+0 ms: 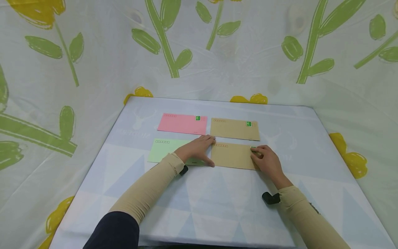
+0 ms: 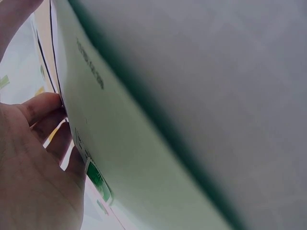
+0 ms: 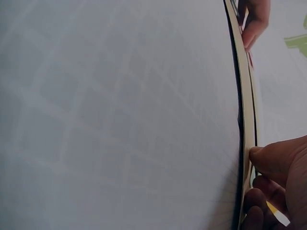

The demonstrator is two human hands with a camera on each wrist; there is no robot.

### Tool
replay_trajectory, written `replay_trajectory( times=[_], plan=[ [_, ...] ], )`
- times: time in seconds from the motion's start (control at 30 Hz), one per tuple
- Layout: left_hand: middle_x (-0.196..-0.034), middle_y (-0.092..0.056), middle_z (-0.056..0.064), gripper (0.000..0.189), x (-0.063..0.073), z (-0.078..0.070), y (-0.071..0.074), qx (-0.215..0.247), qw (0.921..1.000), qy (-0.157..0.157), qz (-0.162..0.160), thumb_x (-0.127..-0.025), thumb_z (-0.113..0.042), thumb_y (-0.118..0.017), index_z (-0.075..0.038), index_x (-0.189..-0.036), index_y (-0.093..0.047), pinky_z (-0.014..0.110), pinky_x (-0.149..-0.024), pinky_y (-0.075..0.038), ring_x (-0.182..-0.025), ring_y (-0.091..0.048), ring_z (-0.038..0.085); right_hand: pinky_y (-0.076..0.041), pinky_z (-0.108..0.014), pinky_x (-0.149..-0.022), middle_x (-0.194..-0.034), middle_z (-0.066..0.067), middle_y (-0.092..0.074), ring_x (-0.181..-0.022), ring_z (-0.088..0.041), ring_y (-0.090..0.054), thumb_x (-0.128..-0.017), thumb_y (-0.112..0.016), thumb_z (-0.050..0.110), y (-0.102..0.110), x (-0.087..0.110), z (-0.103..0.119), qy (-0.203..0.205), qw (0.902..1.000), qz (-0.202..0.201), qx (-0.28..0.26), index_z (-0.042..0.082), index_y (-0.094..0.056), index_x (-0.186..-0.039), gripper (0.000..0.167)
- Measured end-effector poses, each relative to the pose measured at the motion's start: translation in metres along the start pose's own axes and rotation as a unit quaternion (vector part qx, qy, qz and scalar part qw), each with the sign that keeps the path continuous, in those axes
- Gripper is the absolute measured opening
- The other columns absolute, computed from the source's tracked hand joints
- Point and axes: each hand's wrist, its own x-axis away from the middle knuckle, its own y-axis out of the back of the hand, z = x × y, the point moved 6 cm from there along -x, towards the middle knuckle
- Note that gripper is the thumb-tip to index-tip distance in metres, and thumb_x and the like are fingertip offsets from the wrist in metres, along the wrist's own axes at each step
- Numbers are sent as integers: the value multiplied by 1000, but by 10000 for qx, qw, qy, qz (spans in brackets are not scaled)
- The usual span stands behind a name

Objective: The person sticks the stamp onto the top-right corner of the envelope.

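Note:
Four envelopes lie in two rows in the head view. My left hand (image 1: 199,149), fingers extended and thumb spread, reaches over the green envelope (image 1: 166,148) and touches the left edge of the lower brown envelope (image 1: 233,155). At that envelope's upper right corner my right hand (image 1: 267,162) has thumb and forefinger together on a small green stamp (image 1: 253,147), partly covered by the fingers. In the right wrist view the thumb (image 3: 268,155) meets the envelope surface. The left wrist view shows the green envelope's stamp (image 2: 99,181) beside my left hand (image 2: 41,158).
Behind lie a pink envelope (image 1: 181,123) and another brown envelope (image 1: 234,129), each with a green stamp at its upper right. All rest on a pale patterned tablecloth (image 1: 214,200). A flower-printed curtain (image 1: 242,69) surrounds the table.

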Motion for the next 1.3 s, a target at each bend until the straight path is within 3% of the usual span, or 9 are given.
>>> replay_trajectory(
  times=[0.37,0.67,1.0,1.3],
  plan=[
    [-164,-30,2,106,1,0,0,-6,10000,20,-6,-72,-63,-85,-13,-154,-40,33,-125,-22,-152,-24,20,-52,-42,-75,-126,-19,-59,-92,-30,-61,-98,-67,18,-1,-1,-2,-11,10000,-56,-73,2,-70,-127,34],
    [-164,-29,3,108,3,-1,4,15,10000,5,-12,-73,-62,-85,-9,-155,-38,35,-126,-22,-152,-23,22,-45,-33,-66,-123,-20,-57,-85,-26,-56,-96,-69,17,0,-2,-1,-102,9998,-82,-155,0,-59,-139,48],
    [-163,-29,5,112,4,-2,5,-120,9999,-89,-26,-73,-63,-84,-5,-156,-35,33,-125,-22,-152,-24,22,-46,-35,-68,-121,-21,-57,-89,-28,-57,-95,-69,18,0,-4,0,-206,9997,-67,-86,-3,-53,-143,55],
    [-163,-30,6,111,8,2,10,-6,10000,43,-32,-73,-65,-83,-8,-157,-37,33,-124,-26,-151,-24,21,-47,-34,-69,-122,-20,-60,-90,-29,-59,-97,-67,20,6,-3,2,-377,9992,-98,-102,-2,-53,-142,52]
  ],
)
